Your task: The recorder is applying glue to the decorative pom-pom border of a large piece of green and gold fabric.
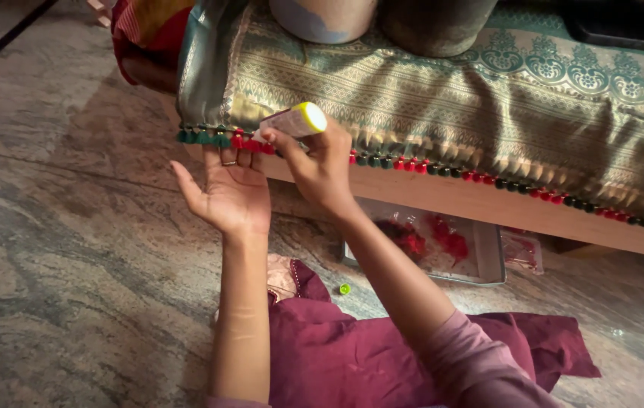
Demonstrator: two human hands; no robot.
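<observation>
A green and gold woven cloth [443, 106] drapes over a low wooden platform, and a row of small red and green tassels [443, 168] hangs along its lower edge. My right hand [320, 168] grips a small white tube with a yellow-green end [295, 121], its tip pointed at the tassels near the cloth's left corner. My left hand [227, 189] is palm up with fingers spread, its fingertips under the red tassels [250, 142] at that corner. A ring shows on one finger.
A clear plastic tray [443, 245] with red material lies on the stone floor under the platform. A small green cap [345, 289] sits on the floor beside maroon fabric [352, 347] over my lap. Two round containers [382, 19] stand on the cloth.
</observation>
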